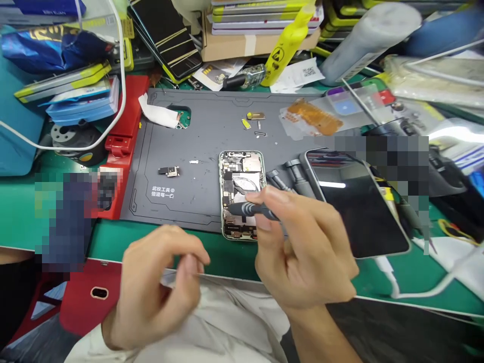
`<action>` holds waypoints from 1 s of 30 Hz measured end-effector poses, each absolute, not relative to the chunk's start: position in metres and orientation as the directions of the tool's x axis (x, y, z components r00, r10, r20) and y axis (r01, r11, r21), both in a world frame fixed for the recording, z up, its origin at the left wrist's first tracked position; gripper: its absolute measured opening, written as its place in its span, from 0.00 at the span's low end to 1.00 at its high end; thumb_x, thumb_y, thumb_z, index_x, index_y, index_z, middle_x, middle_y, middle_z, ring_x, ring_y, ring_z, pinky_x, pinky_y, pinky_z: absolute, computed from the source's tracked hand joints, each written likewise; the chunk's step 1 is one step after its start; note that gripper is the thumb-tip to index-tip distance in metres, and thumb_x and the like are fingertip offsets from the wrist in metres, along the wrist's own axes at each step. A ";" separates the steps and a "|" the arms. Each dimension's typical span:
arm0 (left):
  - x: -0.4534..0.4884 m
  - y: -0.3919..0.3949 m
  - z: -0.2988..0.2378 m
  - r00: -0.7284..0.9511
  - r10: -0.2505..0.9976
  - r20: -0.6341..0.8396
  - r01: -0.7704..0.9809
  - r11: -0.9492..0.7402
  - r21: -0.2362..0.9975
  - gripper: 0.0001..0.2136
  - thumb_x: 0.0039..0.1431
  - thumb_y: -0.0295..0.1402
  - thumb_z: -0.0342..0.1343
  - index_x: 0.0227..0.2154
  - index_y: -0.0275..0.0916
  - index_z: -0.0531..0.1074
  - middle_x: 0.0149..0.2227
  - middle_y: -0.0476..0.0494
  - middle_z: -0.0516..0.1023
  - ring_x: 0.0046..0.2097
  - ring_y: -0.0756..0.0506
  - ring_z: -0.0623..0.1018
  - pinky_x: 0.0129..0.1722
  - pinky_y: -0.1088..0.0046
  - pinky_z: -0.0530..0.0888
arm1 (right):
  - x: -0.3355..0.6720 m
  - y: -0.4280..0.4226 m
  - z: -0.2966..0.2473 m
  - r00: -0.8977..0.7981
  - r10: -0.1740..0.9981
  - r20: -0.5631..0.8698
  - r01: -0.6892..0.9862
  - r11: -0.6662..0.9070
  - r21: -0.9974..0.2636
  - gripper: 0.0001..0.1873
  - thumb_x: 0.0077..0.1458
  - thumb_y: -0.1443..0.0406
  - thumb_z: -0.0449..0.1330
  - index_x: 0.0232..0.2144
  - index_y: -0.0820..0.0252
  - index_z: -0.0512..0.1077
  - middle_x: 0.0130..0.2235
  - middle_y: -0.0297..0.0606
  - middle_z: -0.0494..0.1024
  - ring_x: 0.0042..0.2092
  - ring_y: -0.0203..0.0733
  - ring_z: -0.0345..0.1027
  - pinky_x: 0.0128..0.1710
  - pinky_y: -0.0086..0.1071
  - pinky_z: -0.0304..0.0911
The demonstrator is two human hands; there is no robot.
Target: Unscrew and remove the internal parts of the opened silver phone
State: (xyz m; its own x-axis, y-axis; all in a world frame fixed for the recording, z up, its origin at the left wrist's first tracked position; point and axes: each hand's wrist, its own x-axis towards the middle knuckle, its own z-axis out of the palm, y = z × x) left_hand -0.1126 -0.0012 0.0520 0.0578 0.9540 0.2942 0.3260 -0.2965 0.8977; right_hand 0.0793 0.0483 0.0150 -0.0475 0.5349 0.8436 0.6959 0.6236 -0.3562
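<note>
An opened phone (242, 166) lies with its insides showing at the front edge of a grey work mat (212, 136). My right hand (306, 252) is closed on a dark screwdriver (251, 209) whose tip points left over the phone's lower half. Near the table's front edge, my left hand (159, 282) is curled with thumb and fingers pinched together; what it holds, if anything, is too small to make out. A detached screen (355, 201) rests face up just right of the phone.
Small parts lie on the mat: a connector piece (169, 172), brackets (253, 120) and a white tape strip (159, 113). More screwdrivers (291, 176) lie between phone and screen. A red tray (123, 131) stands left, with boxes, a yellow bottle (289, 40) and cables behind.
</note>
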 end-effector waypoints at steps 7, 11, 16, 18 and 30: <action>-0.142 0.047 0.051 0.085 0.914 0.397 0.896 -0.245 0.371 0.11 0.76 0.34 0.62 0.56 0.43 0.81 0.52 0.37 0.82 0.53 0.35 0.79 0.52 0.58 0.76 | 0.078 0.050 0.018 -0.028 0.544 0.838 0.639 0.655 -0.403 0.36 0.66 0.77 0.67 0.71 0.47 0.74 0.44 0.37 0.86 0.43 0.44 0.82 0.45 0.37 0.79; -0.140 0.059 0.054 0.147 0.923 0.356 0.956 -0.225 0.189 0.14 0.78 0.30 0.57 0.61 0.41 0.79 0.57 0.35 0.81 0.57 0.33 0.77 0.59 0.53 0.75 | 0.077 0.049 0.019 -0.036 0.553 0.833 0.618 0.667 -0.417 0.35 0.68 0.78 0.64 0.71 0.48 0.74 0.46 0.39 0.87 0.46 0.45 0.83 0.48 0.37 0.78; -0.128 0.065 0.057 0.300 0.891 0.342 0.937 -0.342 0.070 0.11 0.78 0.30 0.58 0.56 0.40 0.82 0.52 0.38 0.83 0.50 0.36 0.77 0.52 0.56 0.76 | 0.076 0.047 0.020 -0.051 0.553 0.832 0.605 0.679 -0.415 0.34 0.68 0.78 0.64 0.70 0.46 0.74 0.46 0.37 0.87 0.46 0.44 0.83 0.50 0.37 0.78; -0.123 0.068 0.054 0.335 0.882 0.331 0.931 -0.364 0.026 0.10 0.78 0.30 0.58 0.52 0.40 0.84 0.49 0.38 0.84 0.48 0.36 0.76 0.48 0.57 0.75 | 0.076 0.046 0.021 -0.054 0.556 0.829 0.589 0.688 -0.423 0.34 0.68 0.79 0.63 0.69 0.47 0.75 0.46 0.37 0.87 0.46 0.43 0.83 0.51 0.37 0.78; -0.110 0.057 0.049 0.134 0.967 0.215 0.778 -0.237 0.582 0.08 0.83 0.35 0.49 0.45 0.41 0.70 0.41 0.46 0.78 0.38 0.45 0.74 0.41 0.66 0.70 | 0.074 0.043 0.002 0.031 0.665 0.746 0.440 0.661 -0.608 0.41 0.69 0.72 0.66 0.77 0.45 0.59 0.62 0.45 0.83 0.51 0.46 0.85 0.46 0.39 0.86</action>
